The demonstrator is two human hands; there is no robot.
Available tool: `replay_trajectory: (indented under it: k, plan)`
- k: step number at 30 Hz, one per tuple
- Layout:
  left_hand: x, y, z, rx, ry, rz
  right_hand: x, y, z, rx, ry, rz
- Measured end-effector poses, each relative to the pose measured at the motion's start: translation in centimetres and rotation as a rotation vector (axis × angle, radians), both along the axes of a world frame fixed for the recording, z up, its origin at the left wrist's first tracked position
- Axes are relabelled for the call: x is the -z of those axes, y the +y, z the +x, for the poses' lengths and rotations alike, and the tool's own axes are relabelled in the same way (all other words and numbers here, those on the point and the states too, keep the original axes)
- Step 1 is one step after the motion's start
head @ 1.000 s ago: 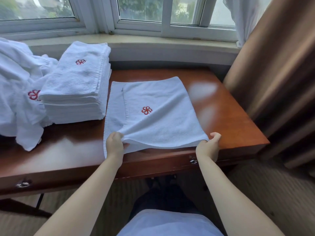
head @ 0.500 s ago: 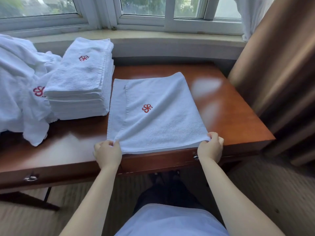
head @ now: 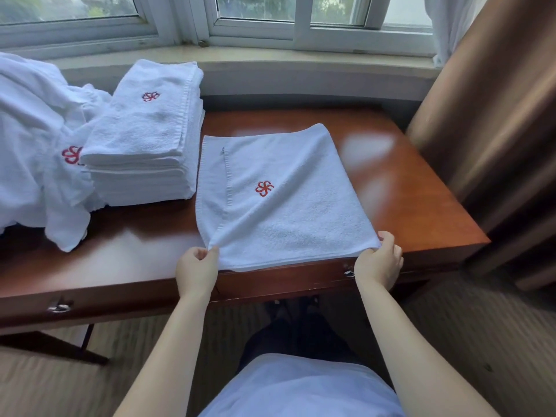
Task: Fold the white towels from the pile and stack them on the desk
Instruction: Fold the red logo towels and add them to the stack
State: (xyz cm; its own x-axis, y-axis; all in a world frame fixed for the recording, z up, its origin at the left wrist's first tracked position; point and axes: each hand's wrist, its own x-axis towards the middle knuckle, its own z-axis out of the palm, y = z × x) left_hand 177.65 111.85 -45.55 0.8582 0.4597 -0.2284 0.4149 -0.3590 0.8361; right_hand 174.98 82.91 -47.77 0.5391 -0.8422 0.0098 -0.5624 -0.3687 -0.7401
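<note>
A white towel [head: 279,203] with a red flower emblem lies partly folded on the wooden desk [head: 415,188], its near edge at the desk's front. My left hand [head: 195,267] pinches the towel's near left corner and lifts it slightly. My right hand [head: 380,258] grips the near right corner. A stack of folded white towels [head: 144,139] stands to the left of it. Further left sits the loose pile of unfolded white towels [head: 33,139].
A window sill [head: 270,60] and window run along the back of the desk. A brown curtain [head: 493,109] hangs close at the right. Two drawer pulls [head: 58,307] sit on the desk's front. Carpet lies below.
My left hand has shifted right along the near edge and now pinches the corner up, making a ridge in the towel. My right hand holds the same corner.
</note>
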Motion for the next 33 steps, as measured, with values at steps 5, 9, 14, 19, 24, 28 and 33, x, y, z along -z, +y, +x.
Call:
replay_trajectory:
  k: [5, 9, 14, 19, 24, 28, 33]
  plan:
    - [-0.5, 0.4, -0.3, -0.013, 0.089, -0.296, -0.5, 0.3, 0.2, -0.004, -0.049, 0.208]
    - [0.2, 0.1, -0.9, -0.037, -0.022, 0.023, -0.3, 0.2, -0.3, -0.011, -0.118, 0.186]
    - [0.4, 0.7, -0.7, -0.199, -0.084, -0.008, -0.2, -0.3, -0.7, 0.030, -0.097, 0.101]
    - [-0.2, 1.1, -0.8, -0.197, 0.020, -0.237, -0.1, -1.1, -0.5, 0.018, -0.079, 0.100]
    - [-0.8, 0.0, -2.4, -0.103, 0.096, -0.417, 0.1, -0.7, -0.4, -0.022, -0.065, 0.095]
    - [-0.9, -0.2, -3.2, -0.178, 0.042, -0.460, 0.0, -0.8, -0.3, -0.003, -0.085, 0.121]
    - [-1.1, 0.0, -3.1, -0.247, 0.027, -0.487, -0.3, -1.0, -0.1, -0.005, -0.001, 0.104]
